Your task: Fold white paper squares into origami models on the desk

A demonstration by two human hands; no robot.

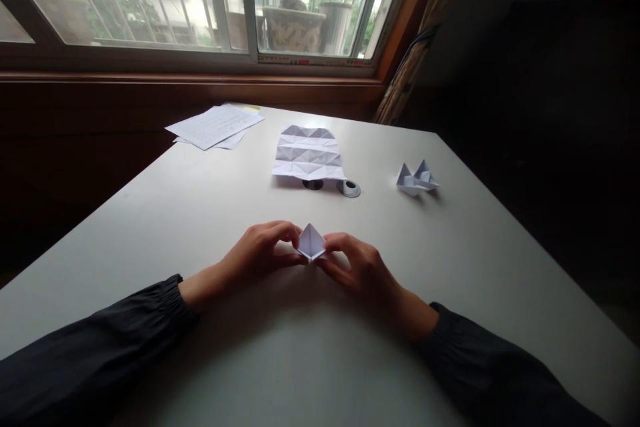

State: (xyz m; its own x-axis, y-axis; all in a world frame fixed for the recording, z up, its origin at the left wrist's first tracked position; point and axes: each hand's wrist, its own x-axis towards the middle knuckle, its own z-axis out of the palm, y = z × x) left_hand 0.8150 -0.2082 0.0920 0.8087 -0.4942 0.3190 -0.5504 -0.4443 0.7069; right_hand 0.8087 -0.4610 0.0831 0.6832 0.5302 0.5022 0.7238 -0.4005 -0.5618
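A small piece of folded white paper [311, 243] is held between my two hands over the middle of the table. It has a pointed top and a hollow front that faces me. My left hand [260, 248] pinches its left corner with thumb and finger. At the right corner, my right hand [361, 263] grips it the same way. The paper's underside is partly hidden by the fingertips. Farther off to the right stands a folded paper boat [417, 180] with two raised points.
A creased white sheet [307, 153] lies beyond my hands, beside a grey ring [350, 188] and a dark round opening [313, 184]. Several written papers [215, 125] rest at the table's far left. The white table [210, 193] stands below a barred window.
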